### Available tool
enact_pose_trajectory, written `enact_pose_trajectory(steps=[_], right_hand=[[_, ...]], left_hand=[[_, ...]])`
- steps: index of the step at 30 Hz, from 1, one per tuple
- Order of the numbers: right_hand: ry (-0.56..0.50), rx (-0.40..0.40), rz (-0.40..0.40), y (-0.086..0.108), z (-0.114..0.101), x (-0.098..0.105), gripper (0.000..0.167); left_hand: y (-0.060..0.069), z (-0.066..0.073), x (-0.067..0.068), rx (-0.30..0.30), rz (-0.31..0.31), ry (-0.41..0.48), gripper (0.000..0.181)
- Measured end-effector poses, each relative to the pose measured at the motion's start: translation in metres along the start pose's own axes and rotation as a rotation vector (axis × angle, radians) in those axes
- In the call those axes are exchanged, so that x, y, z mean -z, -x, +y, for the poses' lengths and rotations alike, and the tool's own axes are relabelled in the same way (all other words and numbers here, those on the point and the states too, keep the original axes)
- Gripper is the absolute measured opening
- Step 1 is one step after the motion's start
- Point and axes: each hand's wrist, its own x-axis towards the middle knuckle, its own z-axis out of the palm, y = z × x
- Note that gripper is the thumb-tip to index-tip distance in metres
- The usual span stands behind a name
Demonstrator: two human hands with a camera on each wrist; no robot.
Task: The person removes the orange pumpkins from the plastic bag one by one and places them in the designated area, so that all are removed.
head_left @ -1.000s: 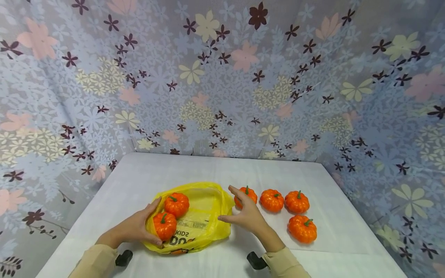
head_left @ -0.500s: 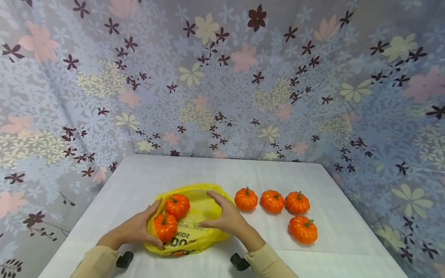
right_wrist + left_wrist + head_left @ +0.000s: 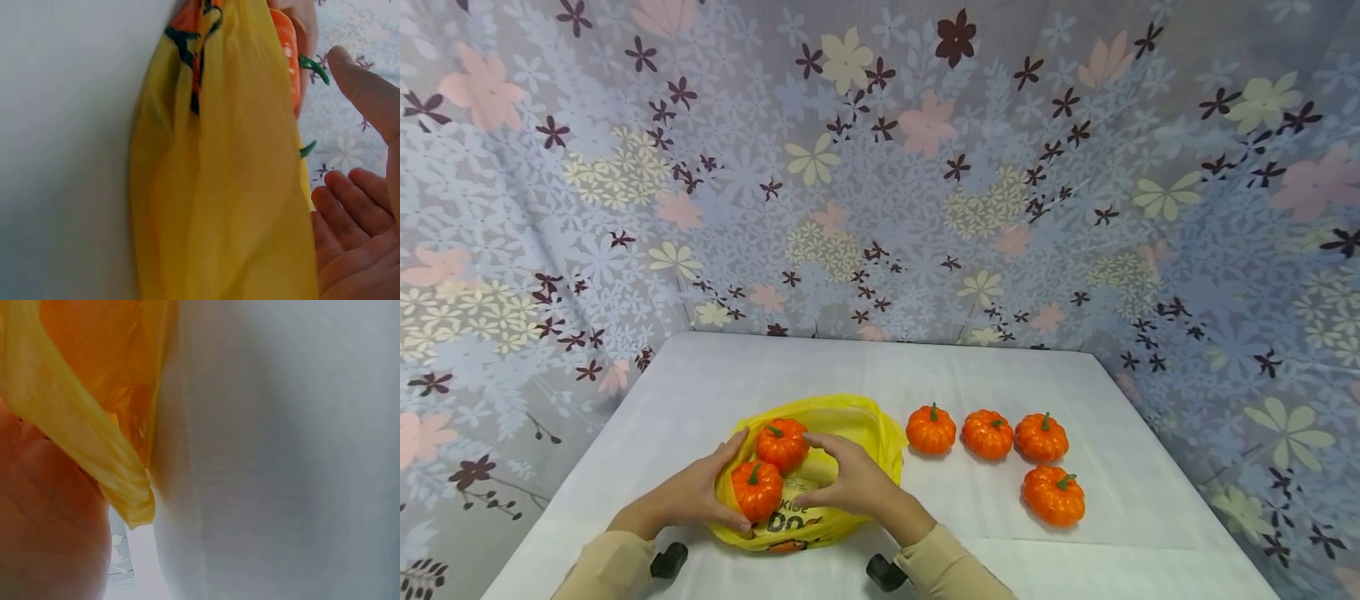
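Two orange pumpkins, an upper one (image 3: 782, 444) and a lower one (image 3: 756, 490), sit side by side in the left part of a yellow plastic bag (image 3: 889, 442). My left hand (image 3: 688, 493) holds the bag's left side, its fingers and thumb curved round the edge beside the pumpkins. The left wrist view shows the yellow plastic (image 3: 75, 419) against this hand (image 3: 50, 519). Over the bag's middle, my right hand (image 3: 857, 483) is open, fingertips near the upper pumpkin; contact there is unclear. In the right wrist view, the right hand (image 3: 369, 231) has its thumb and fingers spread.
On the white table (image 3: 970, 371), to the bag's right, three pumpkins stand in a row: left (image 3: 931, 431), middle (image 3: 987, 435) and right (image 3: 1041, 437). Another pumpkin (image 3: 1052, 496) is nearer the front. A flowered cloth (image 3: 880, 208) hangs behind and at both sides.
My right hand has moved left from the bag's right edge to over its middle, close to the upper pumpkin. The left hand and the pumpkins have hardly moved.
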Motion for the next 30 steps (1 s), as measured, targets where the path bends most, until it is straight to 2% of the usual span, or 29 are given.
enact_pose_trajectory(steps=[3, 18, 21, 30], right_hand=[[-0.017, -0.008, -0.017, -0.002, -0.001, -0.006, 0.084], [-0.087, 0.016, -0.057, -0.014, 0.001, -0.039, 0.074], [-0.069, 0.031, -0.061, -0.016, 0.000, -0.043, 0.077], [0.095, 0.041, -0.013, -0.022, -0.002, -0.058, 0.085]], left_hand=[[0.000, 0.000, 0.000, -0.019, 0.000, -0.006, 0.131], [-0.002, -0.004, -0.001, -0.007, -0.001, 0.000, 0.131], [-0.002, -0.003, -0.002, -0.001, 0.000, -0.010, 0.131], [-0.002, -0.002, -0.001, -0.012, -0.009, -0.015, 0.131]])
